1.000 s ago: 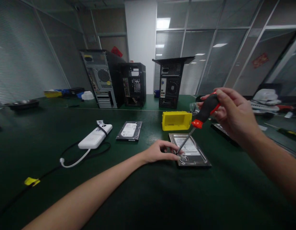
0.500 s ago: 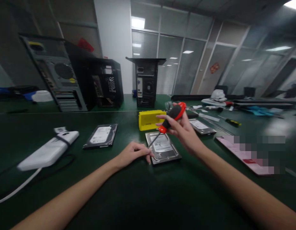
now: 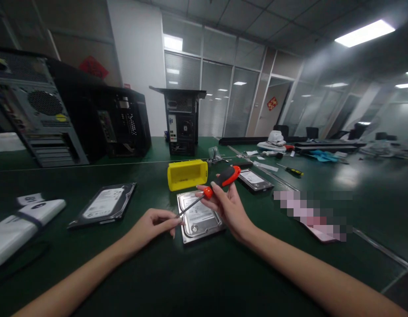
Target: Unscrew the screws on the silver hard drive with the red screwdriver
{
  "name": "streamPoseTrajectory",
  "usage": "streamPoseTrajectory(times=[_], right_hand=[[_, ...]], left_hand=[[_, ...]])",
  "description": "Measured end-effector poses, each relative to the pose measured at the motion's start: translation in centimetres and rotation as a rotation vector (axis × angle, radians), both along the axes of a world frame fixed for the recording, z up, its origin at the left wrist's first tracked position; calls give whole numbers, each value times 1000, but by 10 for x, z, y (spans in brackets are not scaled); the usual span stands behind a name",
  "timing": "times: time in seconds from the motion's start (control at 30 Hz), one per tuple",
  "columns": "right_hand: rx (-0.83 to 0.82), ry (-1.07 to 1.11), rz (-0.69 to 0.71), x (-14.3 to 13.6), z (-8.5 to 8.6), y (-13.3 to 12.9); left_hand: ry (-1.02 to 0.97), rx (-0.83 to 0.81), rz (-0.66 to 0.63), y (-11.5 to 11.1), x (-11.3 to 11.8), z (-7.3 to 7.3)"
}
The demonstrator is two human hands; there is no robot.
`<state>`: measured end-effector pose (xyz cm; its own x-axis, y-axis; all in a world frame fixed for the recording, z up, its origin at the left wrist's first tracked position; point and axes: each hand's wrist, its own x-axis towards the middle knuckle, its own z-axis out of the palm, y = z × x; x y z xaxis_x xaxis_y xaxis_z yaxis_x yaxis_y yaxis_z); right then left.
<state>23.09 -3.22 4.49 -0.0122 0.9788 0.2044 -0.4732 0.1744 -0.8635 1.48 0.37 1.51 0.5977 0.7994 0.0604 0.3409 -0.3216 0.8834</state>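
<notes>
My right hand (image 3: 228, 204) holds a screwdriver (image 3: 225, 176) by its black and red handle, fingers curled around the front end. Its metal shaft slants down to the left, over a silver hard drive (image 3: 200, 217) with a white label lying on the table. At the shaft's tip, the thumb and fingers of my left hand (image 3: 160, 222) are pinched together beside the drive's left edge. Whether a small screw is also between them is hidden. Just behind the drive stands a yellow open box (image 3: 187, 175).
Another hard drive (image 3: 106, 202) lies left, near a white power strip (image 3: 28, 222). To the right are a third drive (image 3: 255, 179), a pink, partly blurred item (image 3: 322, 235) and a yellow-black screwdriver (image 3: 293, 171). Computer cases, including a small tower (image 3: 182, 123), stand at the back.
The view has turned right, so the scene sits further left. The screwdriver has tilted flatter, its handle lower. The yellow box now shows its hollow inside. Both hands keep their hold.
</notes>
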Motion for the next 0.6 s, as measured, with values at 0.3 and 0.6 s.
streamPoseTrajectory(times=[0.3,0.6], right_hand=[[-36,67,14,12,-6,3],[-164,10,-169,18,-23,16]], left_hand=[[104,34,110,8,-1,-5],[195,68,70,8,2,-4]])
